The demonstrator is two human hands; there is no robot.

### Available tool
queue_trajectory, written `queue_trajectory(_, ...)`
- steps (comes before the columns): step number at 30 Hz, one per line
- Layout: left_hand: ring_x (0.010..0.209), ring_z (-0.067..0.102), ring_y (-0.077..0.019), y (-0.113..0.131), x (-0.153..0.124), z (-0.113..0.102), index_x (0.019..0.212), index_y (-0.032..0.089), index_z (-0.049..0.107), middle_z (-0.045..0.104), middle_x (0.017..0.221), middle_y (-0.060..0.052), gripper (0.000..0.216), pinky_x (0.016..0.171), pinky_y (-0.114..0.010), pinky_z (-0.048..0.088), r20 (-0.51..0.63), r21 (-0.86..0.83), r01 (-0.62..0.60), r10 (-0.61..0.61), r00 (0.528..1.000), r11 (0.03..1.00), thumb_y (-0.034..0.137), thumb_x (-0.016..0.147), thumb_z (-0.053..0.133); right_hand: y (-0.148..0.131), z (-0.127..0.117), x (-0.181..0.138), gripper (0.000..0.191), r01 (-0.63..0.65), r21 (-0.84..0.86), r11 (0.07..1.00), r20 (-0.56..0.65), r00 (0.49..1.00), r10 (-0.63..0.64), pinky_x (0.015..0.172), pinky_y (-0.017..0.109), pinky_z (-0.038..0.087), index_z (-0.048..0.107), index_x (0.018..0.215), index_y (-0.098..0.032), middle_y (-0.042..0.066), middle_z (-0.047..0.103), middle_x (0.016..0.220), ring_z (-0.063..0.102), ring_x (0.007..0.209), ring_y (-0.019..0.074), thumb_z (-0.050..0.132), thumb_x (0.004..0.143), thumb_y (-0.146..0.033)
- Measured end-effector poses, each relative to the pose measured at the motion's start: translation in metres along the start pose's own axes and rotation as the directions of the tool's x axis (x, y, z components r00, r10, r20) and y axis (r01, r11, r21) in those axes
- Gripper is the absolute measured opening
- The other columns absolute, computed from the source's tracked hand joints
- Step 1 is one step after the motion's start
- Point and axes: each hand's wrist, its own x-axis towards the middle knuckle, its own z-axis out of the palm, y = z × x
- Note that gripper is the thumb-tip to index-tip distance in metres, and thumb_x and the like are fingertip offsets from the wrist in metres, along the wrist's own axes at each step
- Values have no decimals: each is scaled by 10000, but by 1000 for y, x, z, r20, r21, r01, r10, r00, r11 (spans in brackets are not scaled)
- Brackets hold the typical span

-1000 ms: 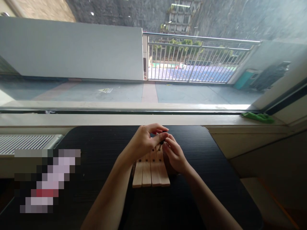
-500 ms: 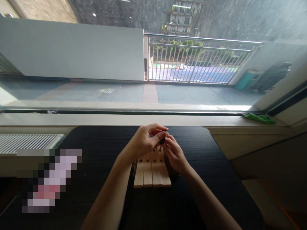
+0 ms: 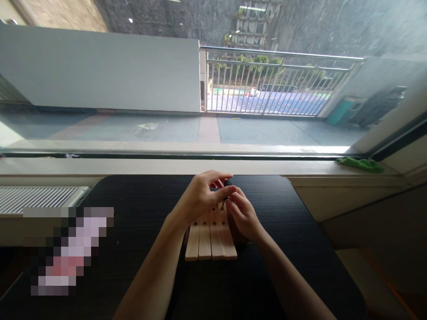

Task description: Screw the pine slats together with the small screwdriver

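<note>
A small screwdriver [image 3: 228,182] with a black handle stands nearly upright, its thin metal shaft reaching down to a hole in a wooden slat. My left hand [image 3: 208,195] has its thumb and fingers loosely around the handle. The fingertips of my right hand [image 3: 243,212] are closed together beside the lower handle and shaft, from the right. Beneath both hands lie several pale wooden slats [image 3: 216,246], side by side, with dark holes in rows. My left hand hides part of their far ends. Something brown under the slats is mostly covered.
The slats rest on a black table [image 3: 280,200]. A blurred-out pinkish object [image 3: 78,244] lies at its left. Beyond the far edge run a white windowsill [image 3: 167,166] and a window. A green cloth [image 3: 360,164] lies on the sill at right, a radiator [image 3: 40,199] stands at left.
My left fingers have loosened and shifted around the screwdriver's handle, so its top shows more between thumb and fingers. My right hand and the slats have hardly moved.
</note>
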Motion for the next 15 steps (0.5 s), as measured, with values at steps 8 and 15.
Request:
queue_trajectory(8,732,640,-156,-1,-2,3,949,152,690,694,816,-48,275,656,-264,524,-36,-16,51,-51,998,999,402,835,673,-2,0,1,169,-3,1,1000,-29,1000,3,941,387,452,665,960,-243,67,554,1117,550,1049,218,502,939,-283)
queue_trajectory(15,739,647,-156,-2,-2,-1,936,155,695,697,817,-45,243,645,-258,522,7,-66,61,-61,998,996,370,823,690,4,1,-1,219,-12,17,1000,-3,1000,12,934,382,472,654,1105,-278,72,537,1214,542,1107,227,504,948,-308)
